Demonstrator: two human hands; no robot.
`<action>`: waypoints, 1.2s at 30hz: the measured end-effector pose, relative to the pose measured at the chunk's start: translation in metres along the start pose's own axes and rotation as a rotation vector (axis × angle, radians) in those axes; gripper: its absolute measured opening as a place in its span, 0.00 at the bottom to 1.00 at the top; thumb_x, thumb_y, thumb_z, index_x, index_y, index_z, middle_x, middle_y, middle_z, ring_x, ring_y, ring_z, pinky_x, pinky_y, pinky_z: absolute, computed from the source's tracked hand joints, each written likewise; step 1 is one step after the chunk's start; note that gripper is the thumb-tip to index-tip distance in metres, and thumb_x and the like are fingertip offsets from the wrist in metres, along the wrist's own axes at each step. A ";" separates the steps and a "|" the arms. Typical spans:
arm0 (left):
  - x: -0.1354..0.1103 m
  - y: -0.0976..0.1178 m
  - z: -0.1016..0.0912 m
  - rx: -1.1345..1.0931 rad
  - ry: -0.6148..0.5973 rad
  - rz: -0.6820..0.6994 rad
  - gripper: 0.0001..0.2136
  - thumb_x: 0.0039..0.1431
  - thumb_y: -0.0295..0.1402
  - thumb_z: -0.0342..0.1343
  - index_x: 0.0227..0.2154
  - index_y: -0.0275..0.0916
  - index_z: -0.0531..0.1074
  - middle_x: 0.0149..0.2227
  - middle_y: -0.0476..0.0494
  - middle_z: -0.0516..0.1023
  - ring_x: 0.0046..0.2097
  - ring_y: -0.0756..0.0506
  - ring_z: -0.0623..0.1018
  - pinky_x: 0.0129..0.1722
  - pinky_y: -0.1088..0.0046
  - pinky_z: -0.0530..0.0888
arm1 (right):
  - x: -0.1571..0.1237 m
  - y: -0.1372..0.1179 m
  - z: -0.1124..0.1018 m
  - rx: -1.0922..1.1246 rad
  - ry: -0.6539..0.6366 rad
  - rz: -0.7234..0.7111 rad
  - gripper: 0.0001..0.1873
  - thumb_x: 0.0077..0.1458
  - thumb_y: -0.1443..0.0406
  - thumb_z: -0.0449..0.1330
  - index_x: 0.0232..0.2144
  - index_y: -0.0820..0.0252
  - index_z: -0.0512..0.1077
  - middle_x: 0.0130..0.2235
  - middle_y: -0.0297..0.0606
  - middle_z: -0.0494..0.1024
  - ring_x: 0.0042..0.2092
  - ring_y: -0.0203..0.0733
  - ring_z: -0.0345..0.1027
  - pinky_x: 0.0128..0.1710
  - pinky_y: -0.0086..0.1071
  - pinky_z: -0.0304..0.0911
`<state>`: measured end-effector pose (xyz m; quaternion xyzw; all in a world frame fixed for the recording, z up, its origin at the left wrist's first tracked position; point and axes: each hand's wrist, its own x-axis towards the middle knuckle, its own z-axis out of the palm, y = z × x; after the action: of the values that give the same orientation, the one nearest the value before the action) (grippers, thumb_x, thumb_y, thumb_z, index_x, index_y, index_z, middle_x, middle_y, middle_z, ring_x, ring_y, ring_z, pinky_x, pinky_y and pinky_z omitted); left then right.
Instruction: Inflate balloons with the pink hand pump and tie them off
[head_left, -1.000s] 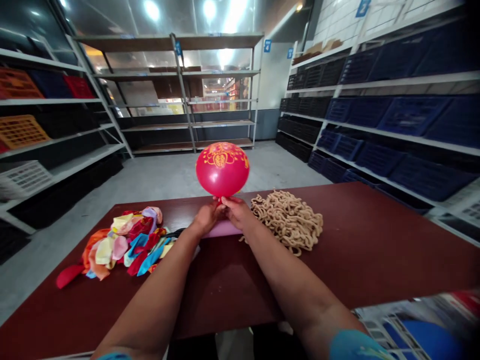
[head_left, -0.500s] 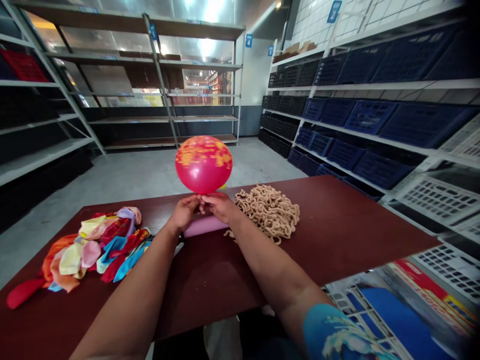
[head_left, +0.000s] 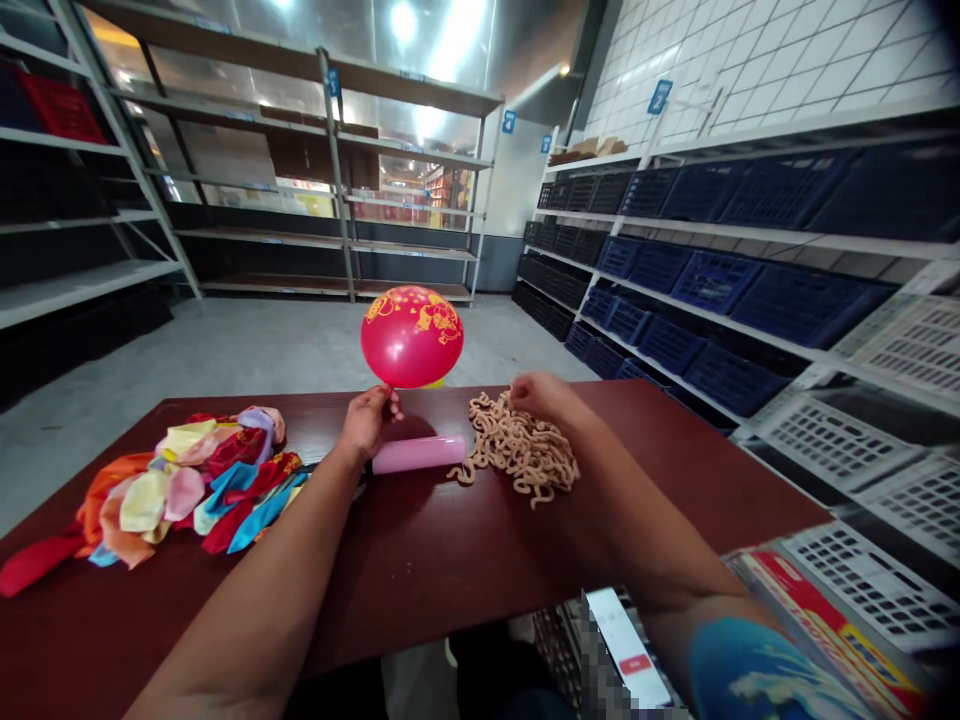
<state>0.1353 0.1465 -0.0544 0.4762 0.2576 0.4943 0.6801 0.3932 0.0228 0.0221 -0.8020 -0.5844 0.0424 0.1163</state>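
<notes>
Head view, looking forward and down over a dark red worktop (head_left: 450,590). The left arm stretches forward and inward from the lower left. The left hand (head_left: 369,418) is raised just above the worktop, near its far edge, with the fingers closed in a narrow pinch on the neck of an inflated red balloon (head_left: 412,338). The balloon stands above that hand, neck down and rounded top up; its long axis, taken from neck to crown, rises and leans slightly to the right. Yellow printed figures cover its upper part.

The right arm, in a blue patterned sleeve (head_left: 757,665), reaches forward and inward from the lower right, bent at the elbow. The right hand (head_left: 541,394) is at the far side of a heap of tan cords (head_left: 517,450), wrist bent so the hand turns leftward, its fingers curled inward. Whether they grip a strand cannot be told.

Between the hands, a pink cylinder (head_left: 420,455) lies flat on the worktop, long axis running left to right, its right end just beside the cords and its left end near the left wrist. To the left spreads a pile of limp, colourful balloons (head_left: 191,480). Navy crates (head_left: 716,280) fill shelving on the right, beyond the worktop.
</notes>
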 end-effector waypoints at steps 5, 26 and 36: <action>0.000 0.001 0.001 -0.028 -0.011 0.018 0.11 0.51 0.37 0.54 0.20 0.35 0.68 0.18 0.50 0.66 0.20 0.53 0.68 0.22 0.77 0.65 | -0.030 0.049 0.005 -0.276 -0.085 0.013 0.09 0.37 0.64 0.62 0.27 0.54 0.77 0.30 0.37 0.76 0.30 0.37 0.65 0.26 0.28 0.50; -0.003 0.012 0.005 -0.072 0.039 -0.018 0.13 0.51 0.41 0.55 0.25 0.35 0.65 0.18 0.51 0.68 0.19 0.54 0.69 0.17 0.80 0.60 | 0.001 -0.042 -0.009 0.921 -0.011 -0.151 0.14 0.45 0.56 0.62 0.33 0.59 0.74 0.24 0.32 0.74 0.24 0.32 0.64 0.22 0.25 0.58; -0.001 0.008 0.002 0.113 0.011 -0.078 0.13 0.57 0.41 0.49 0.27 0.36 0.67 0.13 0.54 0.65 0.11 0.54 0.61 0.11 0.79 0.53 | 0.021 -0.124 0.047 0.376 0.095 -0.730 0.13 0.51 0.72 0.52 0.35 0.56 0.73 0.36 0.36 0.77 0.38 0.37 0.67 0.40 0.31 0.59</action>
<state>0.1325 0.1452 -0.0463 0.5006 0.3070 0.4549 0.6695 0.2753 0.0849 0.0071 -0.5081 -0.8064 0.0673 0.2950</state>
